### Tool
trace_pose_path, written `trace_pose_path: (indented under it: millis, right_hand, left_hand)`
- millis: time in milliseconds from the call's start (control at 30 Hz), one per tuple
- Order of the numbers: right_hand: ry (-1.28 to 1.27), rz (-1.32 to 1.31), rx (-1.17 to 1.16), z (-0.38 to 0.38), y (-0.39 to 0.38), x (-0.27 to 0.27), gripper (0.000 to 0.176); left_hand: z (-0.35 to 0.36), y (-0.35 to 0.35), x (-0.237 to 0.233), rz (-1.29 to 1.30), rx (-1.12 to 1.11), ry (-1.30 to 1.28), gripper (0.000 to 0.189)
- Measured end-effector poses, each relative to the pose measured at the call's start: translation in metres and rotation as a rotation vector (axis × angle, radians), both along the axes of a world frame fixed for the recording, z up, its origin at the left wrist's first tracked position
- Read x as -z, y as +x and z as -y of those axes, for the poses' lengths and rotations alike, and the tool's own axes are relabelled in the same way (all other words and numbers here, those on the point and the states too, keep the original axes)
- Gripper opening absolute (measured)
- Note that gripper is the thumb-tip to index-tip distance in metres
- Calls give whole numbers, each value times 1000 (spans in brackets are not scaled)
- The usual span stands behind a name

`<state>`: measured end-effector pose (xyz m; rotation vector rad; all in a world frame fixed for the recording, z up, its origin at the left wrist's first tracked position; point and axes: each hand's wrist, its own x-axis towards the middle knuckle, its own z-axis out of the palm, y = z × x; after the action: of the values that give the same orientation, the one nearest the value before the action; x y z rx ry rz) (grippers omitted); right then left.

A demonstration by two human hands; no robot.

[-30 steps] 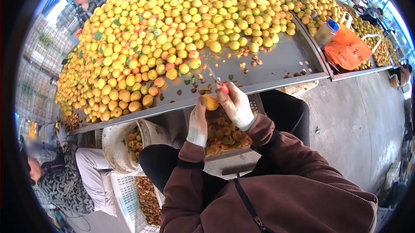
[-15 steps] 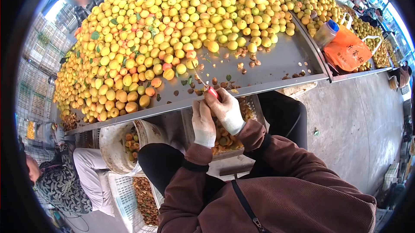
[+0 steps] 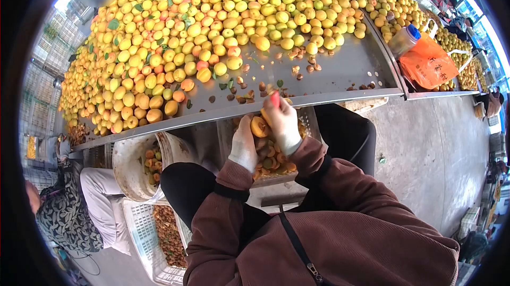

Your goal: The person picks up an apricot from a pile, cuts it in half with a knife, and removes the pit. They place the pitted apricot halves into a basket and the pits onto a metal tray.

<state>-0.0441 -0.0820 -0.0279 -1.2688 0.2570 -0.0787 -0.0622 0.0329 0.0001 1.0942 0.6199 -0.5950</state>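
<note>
My left hand (image 3: 245,140), in a pale glove, is closed on an orange apricot half (image 3: 260,126) above the crate of cut fruit (image 3: 273,161). Beside it, my right hand (image 3: 284,121), also gloved, grips a knife with a red handle (image 3: 274,99); its blade is hard to make out. Another orange piece shows between the two hands, and which hand bears it is unclear. Just beyond them runs the metal table edge (image 3: 212,119), with pits and scraps near it. A large heap of yellow apricots (image 3: 175,36) covers much of the table.
A white bucket (image 3: 127,172) with fruit stands left of my knee, above a white crate (image 3: 139,233) of pits. A person in pale trousers (image 3: 101,195) sits at the left. An orange bag (image 3: 427,63) and a blue-lidded jar (image 3: 405,40) lie at the right.
Both hands have moved from the table edge down toward the crate of cut fruit. The opened fruit now shows between them. The view has shifted slightly.
</note>
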Motion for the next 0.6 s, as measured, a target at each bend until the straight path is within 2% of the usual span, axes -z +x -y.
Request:
trace_pose_path:
  millis: [33,67,100,133,167,200,233,267,300,367,400,433,467,500,533,567,600]
  right_hand:
    - [199,-100,36,4,4,-6,30]
    - [192,-102,-45,15,0,-13,33]
    - [307,-143,-15,15,1,-15,34]
    - [291,-119,-38,19,-1,-18,34]
    - [276,-96,-66,22,-4,-22,34]
    - [-238,312,67,15,-8,-22,36]
    - [-156,176,78,13,-2,-25,38]
    - [-441,498,141,14,-2,-30,39]
    - [-613,536,180,7,-1,-42,41]
    - [206,66,56,-7,1,-69,34]
    - [-270,274,96,-20,11,-47,39]
    - [-750,486,148,-38,16,-48,49]
    - [-1131,901,139,-54,20,-49,65]
    - [-1185,1157,202,-81,24,-62,52]
    - [-489,698,-284,-106,5,-86,33]
    - [-39,545,-315,-139,11,-84,24]
    - [53,443,-372,-148,15,-89,30]
  left_hand:
    - [1,-6,6,1,-2,-1,36]
    - [5,-12,11,370,12,303,36]
    - [9,-16,14,740,22,610,36]
    - [16,-13,16,714,-150,551,43]
    - [8,-8,17,717,-162,557,43]
    - [-6,-3,13,506,-120,121,47]
    - [-19,0,5,290,-80,-306,52]
    - [-22,-4,-2,286,-90,-241,60]
    - [-24,-9,-5,301,-145,-240,59]
    - [-42,-13,-1,280,-128,-309,54]
    - [-54,-16,4,292,-158,-299,54]
    - [-62,-18,13,279,-136,-328,51]
    - [-66,-21,23,262,-104,-362,48]
    - [-66,-25,35,387,-198,-360,42]
    - [-68,-27,34,391,-198,-363,42]
    - [-71,-27,32,400,-221,-343,42]
    - [-76,-27,30,413,-249,-321,42]
